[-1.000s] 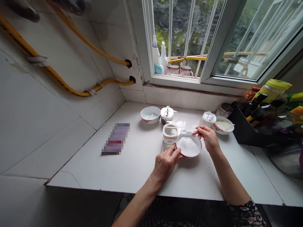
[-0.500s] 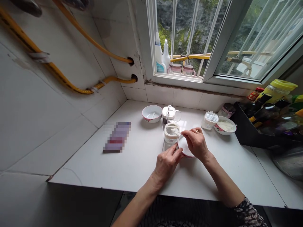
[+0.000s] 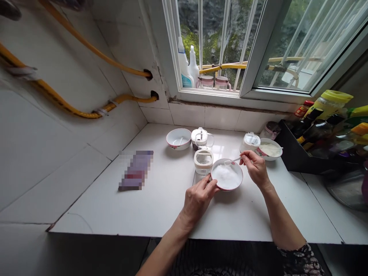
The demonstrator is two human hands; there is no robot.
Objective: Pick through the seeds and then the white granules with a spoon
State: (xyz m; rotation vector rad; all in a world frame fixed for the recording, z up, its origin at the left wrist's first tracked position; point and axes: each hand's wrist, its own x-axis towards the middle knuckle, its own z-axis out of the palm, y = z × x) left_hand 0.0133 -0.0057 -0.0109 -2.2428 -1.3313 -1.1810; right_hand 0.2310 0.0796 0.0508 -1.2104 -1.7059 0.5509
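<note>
My left hand (image 3: 200,194) grips the near left rim of a red-rimmed bowl (image 3: 233,189) between thumb and fingers. White, grainy powder (image 3: 225,177) fills much of that bowl. In my right hand (image 3: 256,168) is a small white spoon (image 3: 236,160), pinched by its handle, with its scoop end over the far part of the bowl. A clear seasoning jar (image 3: 202,170) with a cream-coloured rim stands just left of the bowl, its lid apparently raised. Behind it sits a similar jar (image 3: 199,137) with dark contents.
An off-white bowl (image 3: 178,147) holding a spoon sits at the back left. At right are another jar (image 3: 250,142), a bowl of pale powder (image 3: 271,157) and a black box (image 3: 296,159) of bottles. A blurred purple packet (image 3: 136,170) lies left. The window (image 3: 244,94) is behind.
My right hand has moved right with the spoon, from over the open jar to over the bowl. My left hand stays on the bowl's rim. The camera view has shifted slightly.
</note>
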